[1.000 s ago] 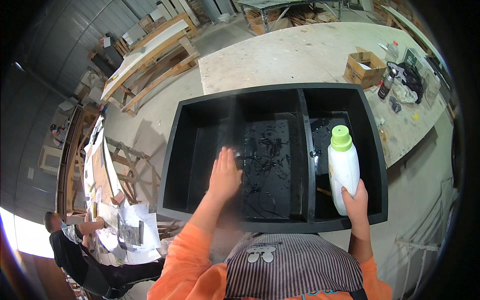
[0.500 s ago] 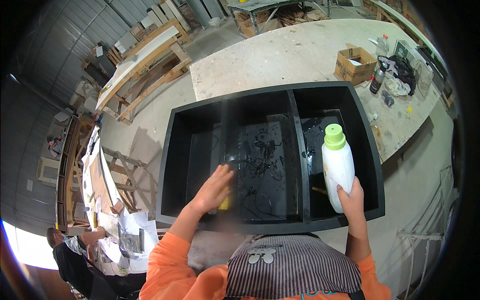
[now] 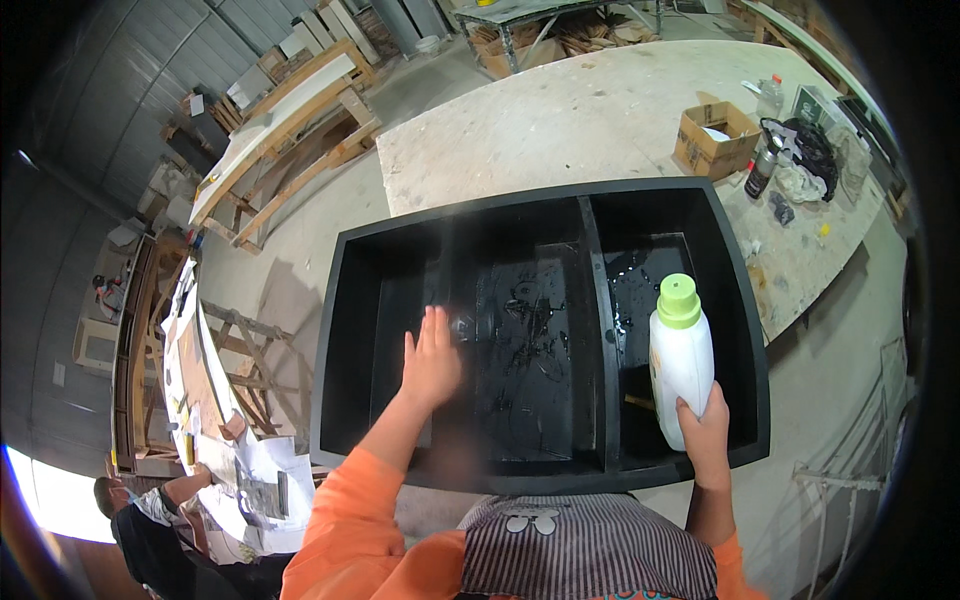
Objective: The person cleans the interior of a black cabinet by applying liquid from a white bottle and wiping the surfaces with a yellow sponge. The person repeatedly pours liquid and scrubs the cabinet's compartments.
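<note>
A large black open box (image 3: 480, 480) with dividers spans the space in front of me, wet streaks shining on its floor. My right hand (image 3: 702, 425) is wrapped round the lower part of a white plastic bottle (image 3: 682, 365) with a green cap (image 3: 679, 302), held cap up over the right compartment. Over the left divider is my left hand (image 3: 432, 360), its fingers stretched out and its back toward me. What lies beneath that palm is hidden. A small yellowish piece (image 3: 640, 402) shows beside the bottle in the right compartment.
Behind the box stretches a pale, stained table (image 3: 530, 130). It carries a cardboard box (image 3: 714, 140), a dark spray can (image 3: 762, 170) and plastic bags (image 3: 805, 160) at right. A co-worker (image 3: 150, 530) bends over a paper-covered bench (image 3: 215, 400) at left.
My left hand has moved away from me, its fingers straightening, and the yellow thing beneath it no longer shows. The box, bottle and right hand sit slightly lower in view.
</note>
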Motion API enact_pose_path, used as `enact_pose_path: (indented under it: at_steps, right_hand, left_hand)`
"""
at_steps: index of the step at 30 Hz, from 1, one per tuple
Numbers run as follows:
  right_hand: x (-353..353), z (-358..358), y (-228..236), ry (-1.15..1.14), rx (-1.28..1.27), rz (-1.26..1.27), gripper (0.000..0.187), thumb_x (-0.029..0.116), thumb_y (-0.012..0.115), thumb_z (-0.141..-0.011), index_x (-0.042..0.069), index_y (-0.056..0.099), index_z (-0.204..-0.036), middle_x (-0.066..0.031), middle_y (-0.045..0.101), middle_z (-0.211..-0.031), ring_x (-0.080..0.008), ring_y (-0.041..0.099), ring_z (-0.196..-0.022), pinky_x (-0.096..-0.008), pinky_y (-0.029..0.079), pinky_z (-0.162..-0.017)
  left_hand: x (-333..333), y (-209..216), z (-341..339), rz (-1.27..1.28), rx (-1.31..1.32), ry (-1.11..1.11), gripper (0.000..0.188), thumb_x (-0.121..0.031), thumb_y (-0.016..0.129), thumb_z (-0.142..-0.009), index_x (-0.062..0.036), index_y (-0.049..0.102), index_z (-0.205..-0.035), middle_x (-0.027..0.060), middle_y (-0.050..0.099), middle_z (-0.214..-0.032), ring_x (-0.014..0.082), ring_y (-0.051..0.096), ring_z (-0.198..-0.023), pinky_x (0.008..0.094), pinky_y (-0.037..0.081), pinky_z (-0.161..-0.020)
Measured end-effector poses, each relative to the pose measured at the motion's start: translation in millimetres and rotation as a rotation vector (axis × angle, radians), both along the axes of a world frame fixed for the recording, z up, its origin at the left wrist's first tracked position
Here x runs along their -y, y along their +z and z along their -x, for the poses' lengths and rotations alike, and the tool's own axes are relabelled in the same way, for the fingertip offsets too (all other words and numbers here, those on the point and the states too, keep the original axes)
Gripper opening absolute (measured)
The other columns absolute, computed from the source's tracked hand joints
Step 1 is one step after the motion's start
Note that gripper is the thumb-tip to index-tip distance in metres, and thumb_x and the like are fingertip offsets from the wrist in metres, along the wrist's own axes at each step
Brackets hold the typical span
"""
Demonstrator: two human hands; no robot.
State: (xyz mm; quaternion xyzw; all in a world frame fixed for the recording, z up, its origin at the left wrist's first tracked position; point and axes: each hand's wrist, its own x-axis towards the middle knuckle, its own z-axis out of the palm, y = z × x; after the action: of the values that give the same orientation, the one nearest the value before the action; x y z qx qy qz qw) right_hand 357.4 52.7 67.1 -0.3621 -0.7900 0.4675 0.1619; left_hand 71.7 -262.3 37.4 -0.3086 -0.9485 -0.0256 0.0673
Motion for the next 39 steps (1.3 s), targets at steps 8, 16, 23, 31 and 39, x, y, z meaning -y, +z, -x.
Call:
enact_pose_path:
  at_steps: [8,16,23,31,39]
  right_hand:
    - [3,2,7,-0.083,0.024,0.037,0.039,0.009,0.065,-0.082,-0.006,0.055,-0.117,-0.0259,0.066,-0.107,-0.0394,0.066,-0.1,-0.044,0.05,-0.091]
    - [5,0,8,-0.072,0.009,0.035,0.035,0.01,0.066,-0.081,-0.007,0.055,-0.111,-0.0275,0.066,-0.102,-0.0415,0.066,-0.097,-0.044,0.05,-0.088]
    - [5,-1,4,-0.005,0.056,0.005,0.032,0.01,0.065,-0.081,-0.007,0.052,-0.105,-0.0305,0.065,-0.101,-0.0451,0.065,-0.093,-0.0466,0.051,-0.084]
    - [0,0,2,-0.074,0.07,0.067,0.04,0.013,0.066,-0.079,-0.007,0.054,-0.112,-0.0285,0.065,-0.105,-0.0433,0.065,-0.098,-0.0458,0.05,-0.089]
    - [1,0,-1,-0.115,0.044,0.004,0.045,0.014,0.068,-0.079,-0.007,0.055,-0.116,-0.0275,0.066,-0.106,-0.0427,0.066,-0.099,-0.0455,0.05,-0.089]
  left_hand:
    - [-86,-1,139,-0.021,0.333,0.465,0.051,-0.044,0.045,-0.101,0.0048,0.056,-0.111,0.0288,0.069,-0.108,0.0419,0.067,-0.105,0.0469,0.052,-0.095]
    - [-103,4,164,-0.026,0.36,0.49,0.056,-0.049,0.05,-0.099,0.0036,0.054,-0.117,0.0255,0.069,-0.111,0.0394,0.067,-0.107,0.0464,0.054,-0.091]
    - [2,10,-23,0.132,0.297,0.281,0.046,-0.045,0.055,-0.097,0.0009,0.048,-0.103,0.0267,0.07,-0.088,0.0436,0.07,-0.083,0.0504,0.057,-0.079]
    - [-56,5,77,0.001,0.312,0.462,0.047,-0.045,0.056,-0.096,0.0018,0.054,-0.104,0.028,0.07,-0.097,0.0431,0.069,-0.093,0.0494,0.055,-0.083]
    - [-126,9,196,0.006,0.401,0.564,0.056,-0.046,0.056,-0.098,0.0028,0.05,-0.123,0.0252,0.069,-0.114,0.0387,0.067,-0.11,0.044,0.053,-0.092]
